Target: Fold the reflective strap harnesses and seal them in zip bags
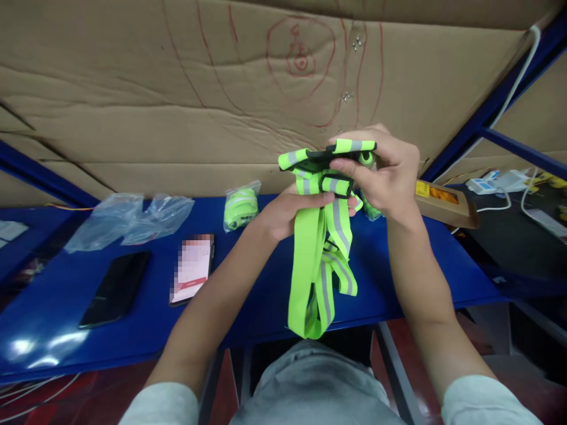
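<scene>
I hold a neon-yellow reflective strap harness with grey stripes above the blue table. My left hand is closed round the straps just below a black buckle. My right hand is closed on the folded upper part of the straps and a black plastic piece. Long loops of strap hang down toward my lap.
On the table lie a bagged yellow strap bundle, empty clear plastic bags, a black phone and a second phone with a lit screen. A cardboard box and power strips with cables sit right. Cardboard sheet stands behind.
</scene>
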Available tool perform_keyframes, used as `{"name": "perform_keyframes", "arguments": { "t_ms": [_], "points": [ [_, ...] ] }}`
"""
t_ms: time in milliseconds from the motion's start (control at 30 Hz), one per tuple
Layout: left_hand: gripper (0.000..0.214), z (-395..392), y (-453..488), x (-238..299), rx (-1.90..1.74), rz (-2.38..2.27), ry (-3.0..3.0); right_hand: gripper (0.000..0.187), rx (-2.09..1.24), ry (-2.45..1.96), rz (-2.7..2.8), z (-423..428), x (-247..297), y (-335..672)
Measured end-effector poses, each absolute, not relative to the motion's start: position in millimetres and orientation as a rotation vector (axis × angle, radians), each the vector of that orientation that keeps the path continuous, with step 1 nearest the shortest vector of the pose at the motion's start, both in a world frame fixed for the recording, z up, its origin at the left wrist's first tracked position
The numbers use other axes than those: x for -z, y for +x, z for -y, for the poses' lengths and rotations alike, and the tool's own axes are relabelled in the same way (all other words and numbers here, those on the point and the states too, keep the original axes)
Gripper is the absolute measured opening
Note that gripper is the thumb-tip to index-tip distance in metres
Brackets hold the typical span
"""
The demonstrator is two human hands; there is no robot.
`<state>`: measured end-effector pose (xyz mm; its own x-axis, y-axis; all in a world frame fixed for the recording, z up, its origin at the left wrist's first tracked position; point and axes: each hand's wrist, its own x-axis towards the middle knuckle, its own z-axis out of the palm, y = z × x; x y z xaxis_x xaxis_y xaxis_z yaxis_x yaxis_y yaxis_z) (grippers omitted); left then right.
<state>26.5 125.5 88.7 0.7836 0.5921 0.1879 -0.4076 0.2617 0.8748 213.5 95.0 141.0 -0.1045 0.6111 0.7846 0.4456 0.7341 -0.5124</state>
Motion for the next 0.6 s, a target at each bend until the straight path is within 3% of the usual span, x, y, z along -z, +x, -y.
{"name": "perform_keyframes", "arguments": {
  "t_ms": [100,167,300,400,500,600],
  "points": [
    [0.067,-124,23,-99,-0.712,-0.117,1.130,0.019,-0.030,-0.818,1.861,-89,-143,220],
    [0.072,-124,20,-104,-0.741,-0.140,1.141,0.025,0.030,-0.812,1.954,-84,-144,221],
    [0.037,-127,14,-108,-0.904,-0.310,1.115,0.036,0.025,-0.867,2.108,-74,-150,215],
    [0.024,-132,6,-110,-0.909,-0.385,1.095,0.036,-0.246,-0.855,2.237,-68,-158,216],
    [0.035,-131,0,-114,-0.869,-0.420,1.117,0.058,-0.548,-0.673,2.235,-68,-162,223],
    [0.062,-125,-3,-118,-0.943,-0.416,1.199,0.056,-0.524,-0.696,1.952,-77,-157,227]
  ]
}}
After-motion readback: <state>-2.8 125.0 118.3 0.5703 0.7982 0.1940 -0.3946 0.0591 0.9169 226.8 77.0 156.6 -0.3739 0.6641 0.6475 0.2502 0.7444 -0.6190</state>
